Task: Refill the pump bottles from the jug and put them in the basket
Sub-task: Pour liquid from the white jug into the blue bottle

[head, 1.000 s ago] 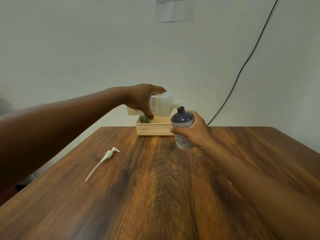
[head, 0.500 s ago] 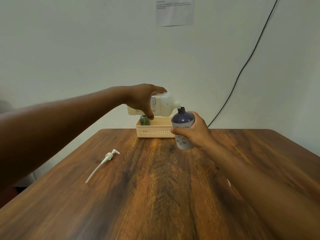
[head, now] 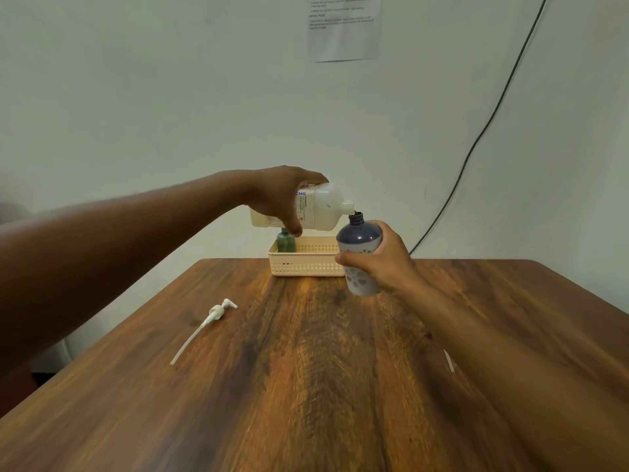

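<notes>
My left hand (head: 279, 199) grips a translucent white jug (head: 323, 209), tipped on its side with its spout at the open neck of a dark blue bottle (head: 359, 253). My right hand (head: 384, 264) holds that blue bottle upright just above the wooden table (head: 306, 369). A cream perforated basket (head: 306, 264) stands at the table's far edge behind both hands, with a green bottle (head: 285, 241) in its left end. A white pump head with a long dip tube (head: 207, 321) lies loose on the table to the left.
A pale wall rises right behind the table, with a paper sheet (head: 343, 27) taped high up and a dark cable (head: 476, 144) running down to the right of the basket. A small white strip (head: 448, 361) shows beside my right forearm.
Both hands, jug and blue bottle keep the same pose. The view has tilted slightly, so the table and basket sit a little lower in the frame.
</notes>
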